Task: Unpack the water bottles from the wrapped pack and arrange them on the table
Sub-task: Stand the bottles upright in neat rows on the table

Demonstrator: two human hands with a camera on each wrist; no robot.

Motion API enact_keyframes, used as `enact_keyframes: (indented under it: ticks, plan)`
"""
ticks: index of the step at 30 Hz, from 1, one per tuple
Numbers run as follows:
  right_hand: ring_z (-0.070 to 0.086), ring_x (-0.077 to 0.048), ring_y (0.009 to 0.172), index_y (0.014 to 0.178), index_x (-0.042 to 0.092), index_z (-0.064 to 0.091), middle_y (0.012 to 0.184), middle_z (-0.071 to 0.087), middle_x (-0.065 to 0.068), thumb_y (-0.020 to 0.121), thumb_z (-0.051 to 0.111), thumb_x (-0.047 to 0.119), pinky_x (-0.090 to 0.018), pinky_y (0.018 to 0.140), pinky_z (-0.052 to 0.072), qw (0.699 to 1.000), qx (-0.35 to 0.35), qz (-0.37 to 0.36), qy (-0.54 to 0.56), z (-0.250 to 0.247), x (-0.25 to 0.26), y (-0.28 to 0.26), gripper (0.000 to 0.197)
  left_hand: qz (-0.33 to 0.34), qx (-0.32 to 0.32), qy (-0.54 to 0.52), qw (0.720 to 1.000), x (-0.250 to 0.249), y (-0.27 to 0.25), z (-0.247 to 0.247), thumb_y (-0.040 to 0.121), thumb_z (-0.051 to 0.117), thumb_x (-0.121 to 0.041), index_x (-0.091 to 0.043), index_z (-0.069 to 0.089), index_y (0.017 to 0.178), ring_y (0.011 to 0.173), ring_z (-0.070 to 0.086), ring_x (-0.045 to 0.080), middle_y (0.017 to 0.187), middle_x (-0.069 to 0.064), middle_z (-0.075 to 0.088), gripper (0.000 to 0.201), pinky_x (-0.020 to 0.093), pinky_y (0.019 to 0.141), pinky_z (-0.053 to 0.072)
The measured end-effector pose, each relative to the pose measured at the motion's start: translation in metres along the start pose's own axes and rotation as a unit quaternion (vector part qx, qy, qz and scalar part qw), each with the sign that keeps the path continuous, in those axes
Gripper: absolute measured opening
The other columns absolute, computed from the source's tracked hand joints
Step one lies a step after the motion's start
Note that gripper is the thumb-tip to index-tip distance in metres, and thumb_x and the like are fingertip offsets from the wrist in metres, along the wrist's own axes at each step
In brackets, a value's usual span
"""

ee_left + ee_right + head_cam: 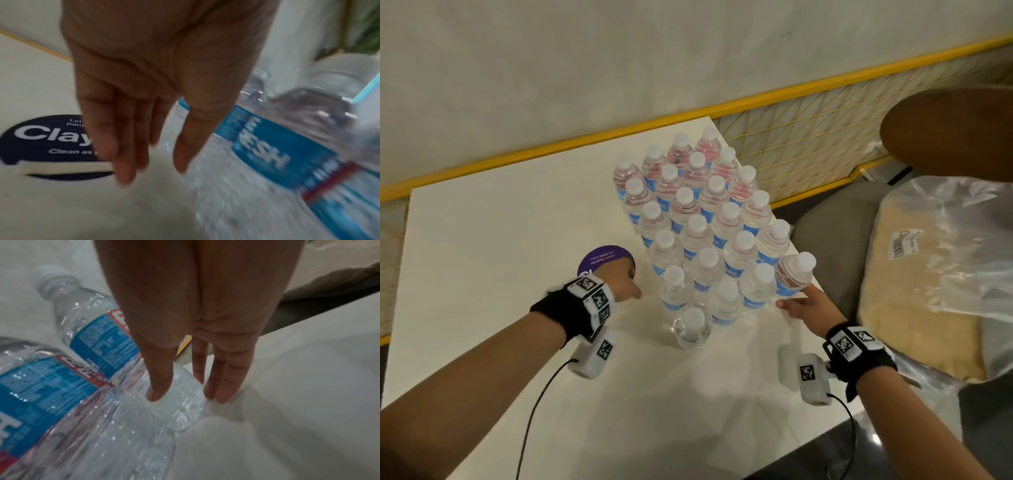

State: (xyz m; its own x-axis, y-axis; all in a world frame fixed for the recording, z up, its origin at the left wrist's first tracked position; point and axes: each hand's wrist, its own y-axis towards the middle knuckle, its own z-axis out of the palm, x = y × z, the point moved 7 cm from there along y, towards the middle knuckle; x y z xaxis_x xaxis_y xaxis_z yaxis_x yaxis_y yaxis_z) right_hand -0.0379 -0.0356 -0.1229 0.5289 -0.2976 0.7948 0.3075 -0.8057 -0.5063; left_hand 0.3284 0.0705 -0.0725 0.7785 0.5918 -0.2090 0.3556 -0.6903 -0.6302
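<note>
Tilted bottle (793, 275) in right hand (804, 310), at table (482, 240) edge

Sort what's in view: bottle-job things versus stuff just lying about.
Job: standing bottles, tilted bottle pinched by the right hand, left hand, table.
Lying about: purple round sticker, plastic-wrapped bundle, yellow railing.
</note>
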Motion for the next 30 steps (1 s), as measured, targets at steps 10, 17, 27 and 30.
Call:
enact_keyframes:
  ticks: [10,17,27,30]
  plan:
    - [0.062,-0.027,0.105,0.13,0.024,0.05,0.124,0.061,0.001,0.084,0.07,0.013,-0.04,0.089,0.05,1.0,0.006,0.001,-0.028,0.002,0.01,-0.006,0.051,0.178,0.11,0.039,0.977,-0.037,-0.064,0.081,0.07,0.067,-0.065,-0.022,0.055,0.119,0.091,0.06,0.009,0.1,-0.011,0.064,0.067,0.026,0.09,0.048]
    - [0.061,-0.026,0.108,0.134,0.025,0.048,0.128,0.059,0.004,0.085,0.069,0.018,-0.034,0.085,0.051,0.999,-0.008,0.003,-0.034,0.004,0.008,-0.009,0.054,0.209,0.087,-0.029,0.974,-0.044,-0.061,0.079,0.075,0.069,-0.056,-0.02,0.064,0.109,0.092,0.065,0.011,0.097,-0.005,0.071,0.05,0.033,0.092,0.051]
    - [0.057,-0.023,0.113,0.135,0.027,0.044,0.135,0.055,0.003,0.087,0.067,0.017,-0.034,0.089,0.047,0.999,0.013,-0.003,-0.048,0.004,0.016,-0.012,0.054,0.185,0.093,-0.044,0.977,-0.04,-0.063,0.077,0.068,0.069,-0.064,-0.024,0.059,0.118,0.099,0.063,0.012,0.11,-0.005,0.067,0.065,0.034,0.095,0.05]
    - [0.05,-0.019,0.121,0.143,0.029,0.032,0.139,0.046,0.007,0.086,0.067,0.015,-0.04,0.102,0.043,0.998,-0.002,-0.055,-0.017,0.001,0.034,-0.024,0.069,0.137,0.072,-0.108,0.982,-0.029,-0.066,0.072,0.065,0.075,-0.059,-0.022,0.04,0.138,0.107,0.06,0.013,0.129,-0.002,0.056,0.089,0.029,0.094,0.048]
